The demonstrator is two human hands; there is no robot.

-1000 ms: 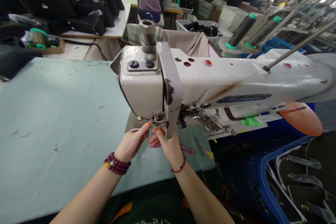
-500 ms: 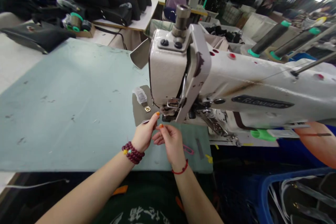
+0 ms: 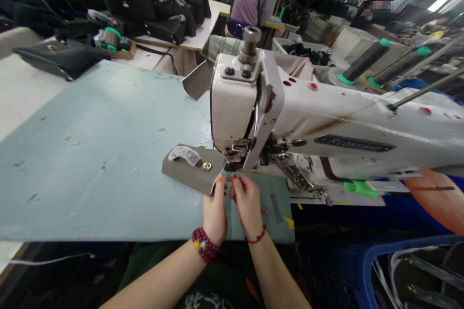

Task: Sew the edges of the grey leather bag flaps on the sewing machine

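Note:
A grey-brown bag flap piece [image 3: 181,173] lies on the green work mat, left of the sewing machine's needle area [image 3: 232,161]. On top of it are a gold clasp [image 3: 206,166] and a strip wrapped in clear plastic [image 3: 185,155]. The piece's near right corner is gripped by my left hand [image 3: 216,215], thumb on top. Just to the right, my right hand [image 3: 248,205] is closed in a pinch in front of the machine head. Whatever is between those fingertips is too small to make out.
The sewing machine [image 3: 235,106] spans the right side, with thread cones [image 3: 366,63] behind it. Another grey-brown piece [image 3: 197,80] stands behind the head. Pink snips [image 3: 264,212] lie beside my right hand. A blue bin [image 3: 368,270] holds more pieces at lower right.
The flap piece has swung out to the left and more of it shows. My left hand has moved right and turned upright; my right hand has shifted slightly right and its fingers have curled in.

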